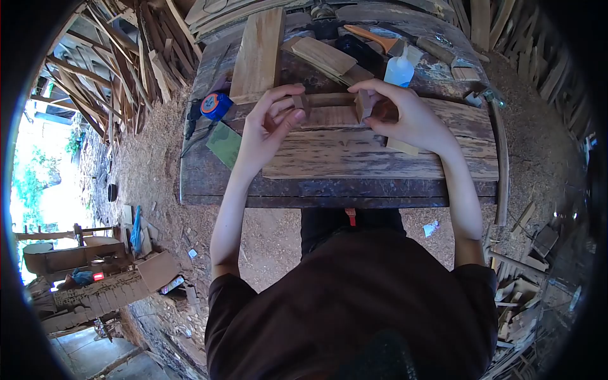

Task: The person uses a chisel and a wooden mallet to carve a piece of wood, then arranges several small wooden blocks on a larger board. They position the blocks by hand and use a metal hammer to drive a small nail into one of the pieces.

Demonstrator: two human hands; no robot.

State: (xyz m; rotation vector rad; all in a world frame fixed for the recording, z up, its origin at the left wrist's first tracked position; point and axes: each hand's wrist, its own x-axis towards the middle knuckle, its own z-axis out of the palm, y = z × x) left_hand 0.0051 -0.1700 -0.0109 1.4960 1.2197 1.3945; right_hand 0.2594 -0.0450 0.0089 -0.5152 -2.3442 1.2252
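A thin wood strip (329, 99) lies on the bench (209, 171) with its long axis running left to right, across the person's body, between the two hands. It sits on top of a wide plank (380, 155) that lies the same way.

The left hand (269, 126) pinches the left block (301, 101) at the strip's left end between thumb and curled fingers. The right hand (411, 117) pinches the right block (363, 104) at the strip's right end, with its fingers pressed together over the top. Both blocks touch the strip.

Just behind the right hand stands a small glue bottle (400, 68); what is in it cannot be told. Near the left hand lie a blue and orange tape measure (216, 105) and a green sheet (225, 144). A long board (258, 54) points away from the person.
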